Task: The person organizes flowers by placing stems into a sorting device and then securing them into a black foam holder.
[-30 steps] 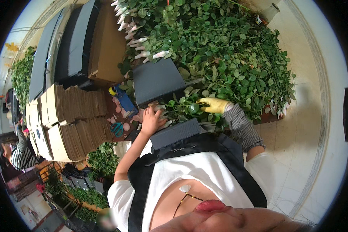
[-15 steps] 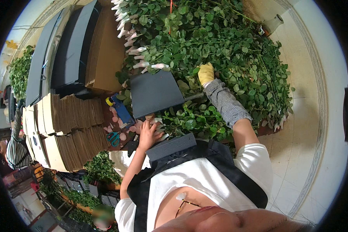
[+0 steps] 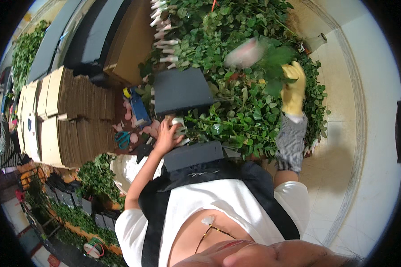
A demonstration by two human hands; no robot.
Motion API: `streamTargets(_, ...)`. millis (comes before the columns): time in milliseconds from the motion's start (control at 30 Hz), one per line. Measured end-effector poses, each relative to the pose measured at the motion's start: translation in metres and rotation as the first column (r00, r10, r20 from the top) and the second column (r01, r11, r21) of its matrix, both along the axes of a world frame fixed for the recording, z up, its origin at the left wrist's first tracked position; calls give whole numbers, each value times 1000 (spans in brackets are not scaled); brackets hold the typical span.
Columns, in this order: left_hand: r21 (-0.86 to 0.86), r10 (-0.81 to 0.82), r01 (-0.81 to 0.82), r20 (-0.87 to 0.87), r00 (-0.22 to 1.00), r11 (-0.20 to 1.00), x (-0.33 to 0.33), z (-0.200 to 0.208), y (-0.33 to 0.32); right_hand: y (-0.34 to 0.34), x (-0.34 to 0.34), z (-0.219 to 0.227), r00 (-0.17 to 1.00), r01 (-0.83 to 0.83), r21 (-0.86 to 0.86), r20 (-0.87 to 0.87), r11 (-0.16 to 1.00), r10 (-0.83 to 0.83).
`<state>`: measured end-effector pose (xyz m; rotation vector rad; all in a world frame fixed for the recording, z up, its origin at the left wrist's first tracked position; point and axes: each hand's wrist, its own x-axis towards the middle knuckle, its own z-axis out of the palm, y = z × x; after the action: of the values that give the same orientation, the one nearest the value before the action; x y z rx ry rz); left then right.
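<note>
My right hand (image 3: 293, 91), in a yellow glove with a checked sleeve, is closed on a rose stem. Its pale pink sleeved bud (image 3: 246, 53) points left and is blurred by motion, as are its leaves (image 3: 277, 60). My bare left hand (image 3: 166, 135) curls its fingers over white-sleeved rose buds (image 3: 178, 122) at the left end of a leafy row of roses (image 3: 229, 127). That row lies between a dark grey upright panel (image 3: 182, 91) and a lower grey panel (image 3: 194, 155) close to my apron.
A large heap of roses (image 3: 236, 26) covers the far side. Left of my hand lie teal-handled scissors (image 3: 123, 139), a blue tape dispenser (image 3: 139, 109) and loose petals. Stacked cardboard (image 3: 82, 140) and dark boxes (image 3: 96, 40) stand farther left. A person in stripes (image 3: 5, 153) is behind them.
My right hand has lifted from the heap and moved right, drawing out a rose. My left hand stays at the buds. The whole view has shifted slightly.
</note>
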<state>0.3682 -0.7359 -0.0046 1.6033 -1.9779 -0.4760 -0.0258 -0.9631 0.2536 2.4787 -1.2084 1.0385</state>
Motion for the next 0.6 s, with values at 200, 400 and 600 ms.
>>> streamTargets(200,19,-6,6,18,1000,1000,1,-12,4,70,-28,23,988,-31,101,-148,994,46)
streamTargets(400,-24,27,-29,-49,998,999,1,-9,1,146,51,-43,990,-108,716,11,689,143)
streamTargets(600,-115,-18,4,-123,992,993,-1,0,-4,155,62,-216,981,116,621,-193,775,8)
